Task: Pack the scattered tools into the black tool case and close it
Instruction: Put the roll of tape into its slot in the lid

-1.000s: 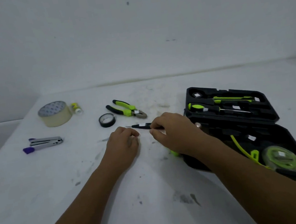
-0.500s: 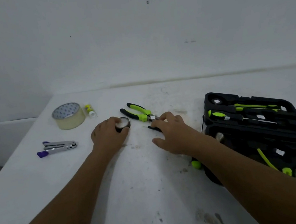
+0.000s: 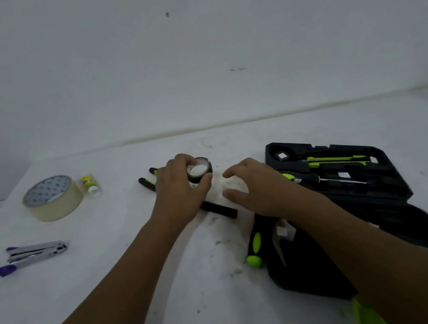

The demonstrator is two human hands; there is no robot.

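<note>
A: L hand?
B: L hand [image 3: 180,190] pinches the sm. black tape roll [image 3: 199,169] btw thumb & fingers, mid-bench [image 3: 114,283], 12 o'clock from me.
A: R hand?
B: R hand [image 3: 255,186] loosely spread, holds nothing, at 3 o'clock of the roll.
A: Case?
B: Black tool case [image 3: 391,193] lies open at 3 o'clock, screwdrivers [image 3: 336,158] in its far half. Pliers [image 3: 147,183] peek out at 9 o'clock of L hand.
A: Rest?
B: Masking tape [image 3: 51,198] at 10 o'clock, stapler [image 3: 32,256] at 9.

Stapler [image 3: 32,255] lies before tape roll [image 3: 52,198]; pliers [image 3: 147,183] seemingly between it and case [image 3: 392,188].
</note>
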